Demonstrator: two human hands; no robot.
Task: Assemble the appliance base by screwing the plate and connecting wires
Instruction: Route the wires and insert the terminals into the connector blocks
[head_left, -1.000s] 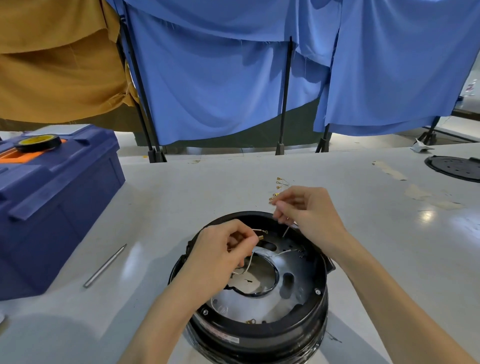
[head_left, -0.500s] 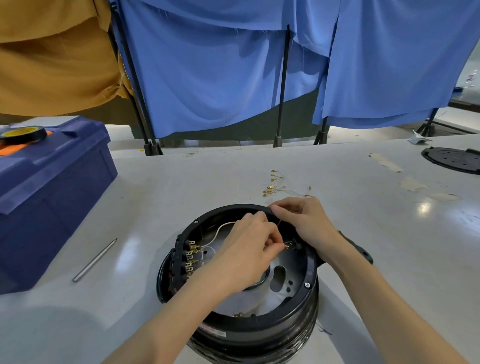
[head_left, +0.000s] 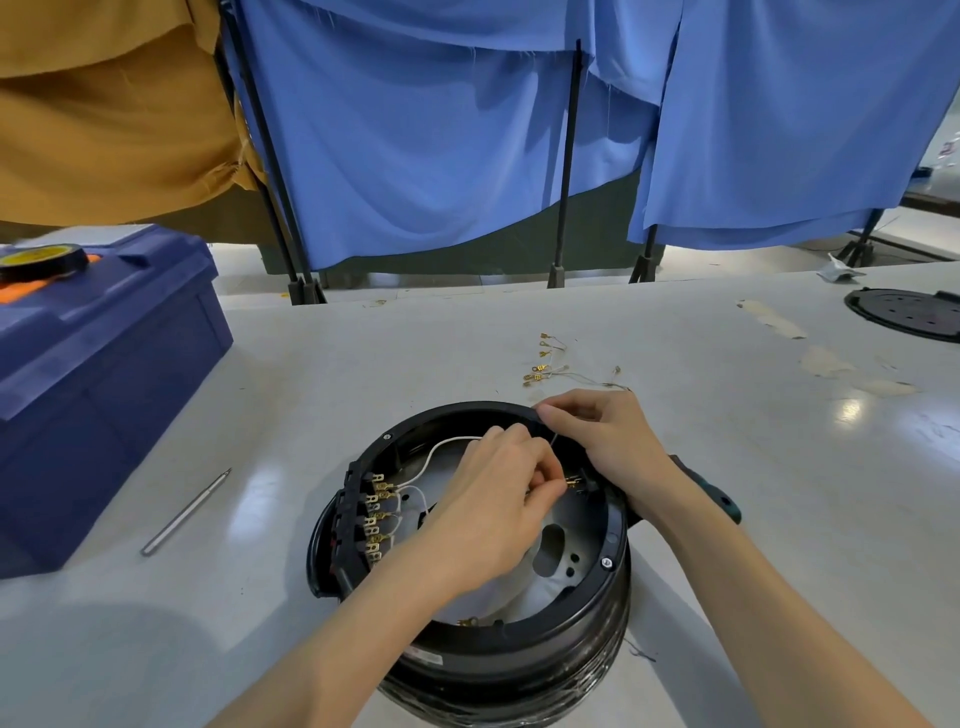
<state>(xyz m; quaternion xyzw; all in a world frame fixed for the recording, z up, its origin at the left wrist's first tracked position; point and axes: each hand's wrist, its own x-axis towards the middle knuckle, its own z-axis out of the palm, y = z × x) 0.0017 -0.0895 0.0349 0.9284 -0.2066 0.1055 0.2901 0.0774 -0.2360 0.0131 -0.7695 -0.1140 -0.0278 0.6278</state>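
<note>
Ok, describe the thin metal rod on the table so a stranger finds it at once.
Start at the blue toolbox on the table's left. Between it and the black appliance base lies the thin metal rod, alone and slanted. It is the only silver, pencil-like thing there.

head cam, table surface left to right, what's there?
blue toolbox → metal rod → appliance base, both hands working inside it → screwdriver handle → black perforated plate at the far right edge.
</note>
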